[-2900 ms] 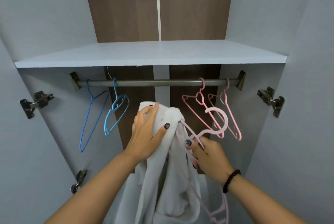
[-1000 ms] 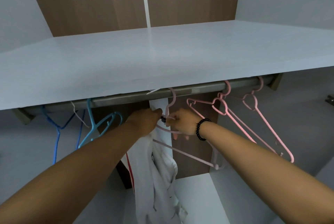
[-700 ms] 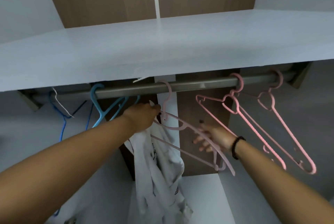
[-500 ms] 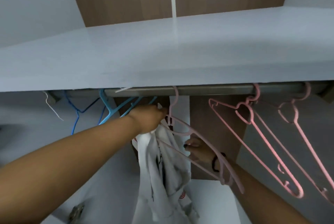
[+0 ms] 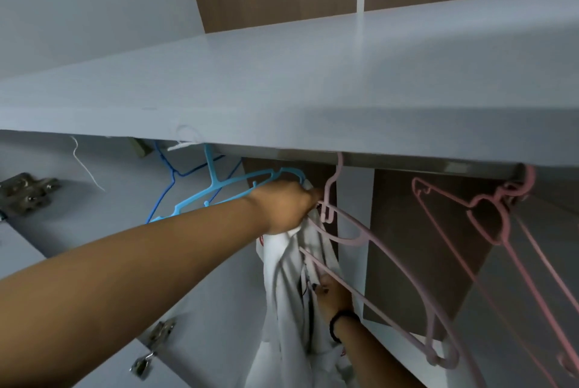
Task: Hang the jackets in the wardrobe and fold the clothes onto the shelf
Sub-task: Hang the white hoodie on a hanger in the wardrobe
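A white jacket (image 5: 283, 300) droops from a pale pink hanger (image 5: 372, 259) whose hook goes up to the wardrobe rail (image 5: 438, 165) under the grey shelf (image 5: 282, 83). My left hand (image 5: 286, 207) grips the top of the jacket right beside the hanger's neck. Lower down, my right hand (image 5: 332, 293), with a black bead bracelet on the wrist, holds the jacket's fabric just under the hanger's lower bar. The jacket hangs bunched on the hanger's left side. The hanger's right arm is bare.
Two blue hangers (image 5: 225, 187) hang on the rail to the left, touching my left hand. Two pink hangers (image 5: 488, 231) hang to the right. Metal door hinges (image 5: 25, 193) sit on the left wall. A lower white panel (image 5: 404, 353) lies under the jacket.
The right hand let go of the hanger's neck and dropped down to the jacket's fabric. The left hand stayed at the top. The camera swung left and closer under the shelf.
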Tool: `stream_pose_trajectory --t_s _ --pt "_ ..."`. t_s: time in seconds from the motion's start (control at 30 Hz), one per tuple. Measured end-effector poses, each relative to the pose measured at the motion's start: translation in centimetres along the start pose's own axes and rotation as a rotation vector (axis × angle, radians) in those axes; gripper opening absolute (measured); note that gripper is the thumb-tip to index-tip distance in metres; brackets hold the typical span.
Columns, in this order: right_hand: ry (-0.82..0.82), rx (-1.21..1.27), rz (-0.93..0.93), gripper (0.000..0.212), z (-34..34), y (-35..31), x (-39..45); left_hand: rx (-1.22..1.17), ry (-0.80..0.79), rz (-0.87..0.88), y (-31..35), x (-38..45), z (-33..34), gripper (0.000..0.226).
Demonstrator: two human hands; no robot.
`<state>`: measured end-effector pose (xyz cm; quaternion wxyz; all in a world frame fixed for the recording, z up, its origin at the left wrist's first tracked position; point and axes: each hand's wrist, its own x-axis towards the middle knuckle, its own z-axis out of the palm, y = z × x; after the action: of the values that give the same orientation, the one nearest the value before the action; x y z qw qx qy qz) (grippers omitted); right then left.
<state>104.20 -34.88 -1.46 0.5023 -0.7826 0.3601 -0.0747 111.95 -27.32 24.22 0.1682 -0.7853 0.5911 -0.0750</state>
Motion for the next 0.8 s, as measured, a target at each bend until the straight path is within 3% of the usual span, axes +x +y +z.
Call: stream_pose_trajectory --t_s 0.13,0.23,0.33,0.4,0.57,0.67,0.8 --pt "0.057 0.028 0.064 0.013 -1.3 1.6 -1.3 0.029 0.016 0.006 -0.1 -0.2 0.2 0.031" --pt "0.142 0.202 0.087 0.032 -4.2 1.3 -2.5 0.081 0.041 0.003 -0.1 -0.2 0.2 0.032" --pt "0.11 0.135 -0.046 0.038 -8.3 -1.3 -5.4 0.096 0.038 0.011 -0.5 0.2 0.5 0.035" --pt "0.101 0.033 -0.132 0.028 -10.3 -0.6 -6.4 0.077 0.032 0.006 -0.8 0.5 0.5 0.035" --pt "0.05 -0.07 0.085 0.076 -14.1 1.8 -9.2 0.093 0.073 0.024 -0.4 0.7 0.7 0.036" --pt "0.084 -0.495 0.084 0.058 -16.7 1.2 -11.6 0.143 0.089 0.059 0.0 0.8 0.4 0.039" --pt "0.216 -0.65 0.189 0.031 -18.4 3.7 -14.1 0.217 0.081 0.106 0.7 0.8 -0.3 0.04"
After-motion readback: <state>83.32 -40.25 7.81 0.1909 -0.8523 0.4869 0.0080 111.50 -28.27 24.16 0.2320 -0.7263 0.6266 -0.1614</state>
